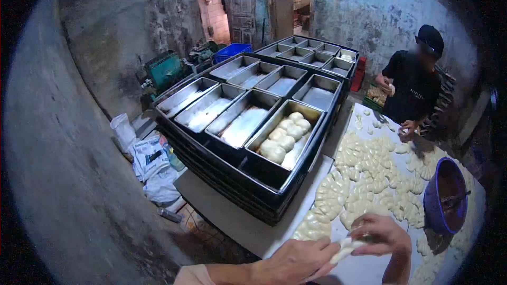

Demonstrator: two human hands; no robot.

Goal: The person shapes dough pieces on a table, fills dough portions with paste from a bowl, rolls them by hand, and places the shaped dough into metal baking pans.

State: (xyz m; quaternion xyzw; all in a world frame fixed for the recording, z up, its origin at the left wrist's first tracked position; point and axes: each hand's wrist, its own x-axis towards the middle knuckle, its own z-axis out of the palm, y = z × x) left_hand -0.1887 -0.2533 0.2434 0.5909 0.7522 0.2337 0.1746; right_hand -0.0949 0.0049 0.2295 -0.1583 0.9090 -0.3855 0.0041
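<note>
My left hand (296,261) and right hand (384,235) grasp dough (344,252), lower frame | bare tabletop (363,272) beneath | purple basin (432,205) hems lower right

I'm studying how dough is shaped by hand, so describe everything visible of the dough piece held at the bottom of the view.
The dough piece is pale, whitish and smooth, soft-looking and elongated, with uneven, rounded contours. It lies slantwise between the left hand and the right hand, whose fingers touch it at either end and hide part of it. It appears to be held above the white tabletop. Its full outline and underside cannot be seen.
</note>
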